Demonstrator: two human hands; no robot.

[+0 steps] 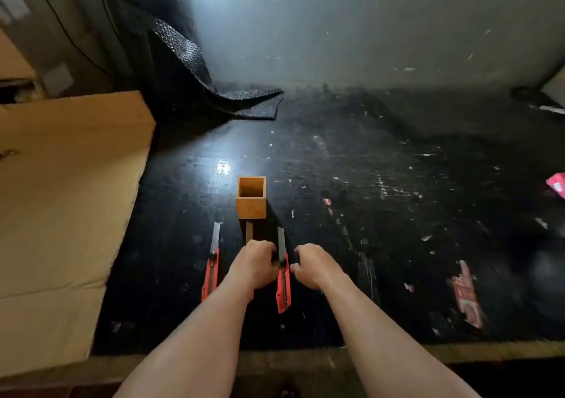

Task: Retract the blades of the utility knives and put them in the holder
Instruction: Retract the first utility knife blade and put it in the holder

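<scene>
A square wooden holder (251, 206) stands upright on the black table (382, 214). Three red utility knives lie side by side in front of it, blades out and pointing at it. The left knife (211, 270) lies untouched. Of the middle knife (249, 232) only the blade shows; my left hand (255, 264) covers its handle. My left hand's curled fingers press on the right knife (283, 284) where blade meets handle. My right hand (312, 264) has curled fingers, and their tips touch that knife's right side.
A large cardboard sheet (61, 198) covers the table's left side. Black mesh matting (195, 70) hangs down at the back left. Red paper scraps (466, 293) lie to the right, and a red packet (558, 185) sits at the right edge. The table's front edge (305, 356) is near my arms.
</scene>
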